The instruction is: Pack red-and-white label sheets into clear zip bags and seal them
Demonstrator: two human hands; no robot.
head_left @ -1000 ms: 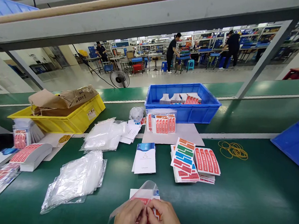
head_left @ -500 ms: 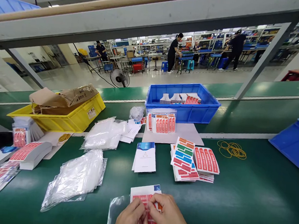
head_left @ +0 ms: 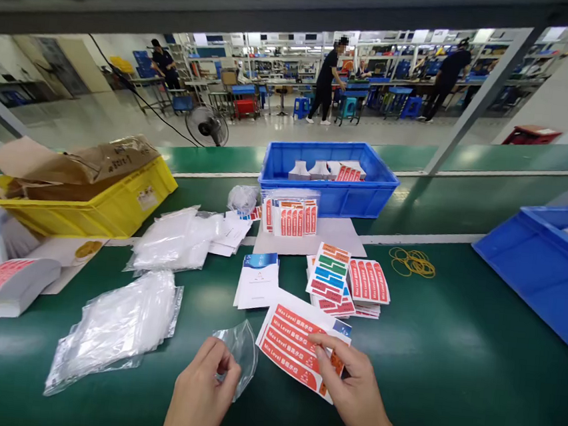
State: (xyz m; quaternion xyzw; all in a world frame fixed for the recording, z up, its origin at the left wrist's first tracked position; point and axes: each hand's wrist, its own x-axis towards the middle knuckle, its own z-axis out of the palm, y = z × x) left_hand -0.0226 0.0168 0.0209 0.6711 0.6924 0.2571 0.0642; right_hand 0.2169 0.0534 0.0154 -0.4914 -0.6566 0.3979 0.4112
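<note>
My left hand (head_left: 206, 376) pinches a clear bag (head_left: 245, 353); my right hand (head_left: 355, 384) grips red labels (head_left: 287, 342) by their right edge, over the green surface (head_left: 454, 370).

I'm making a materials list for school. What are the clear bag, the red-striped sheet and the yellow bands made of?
Clear bag in the left hand: probably thin, shiny plastic; the green table shows through.
Red-striped sheet in the right hand: paper or thin card, I think, smooth-looking; it curves.
Yellow bands: maybe rubber; they're thin, loose loops, though I can't be sure.
</note>
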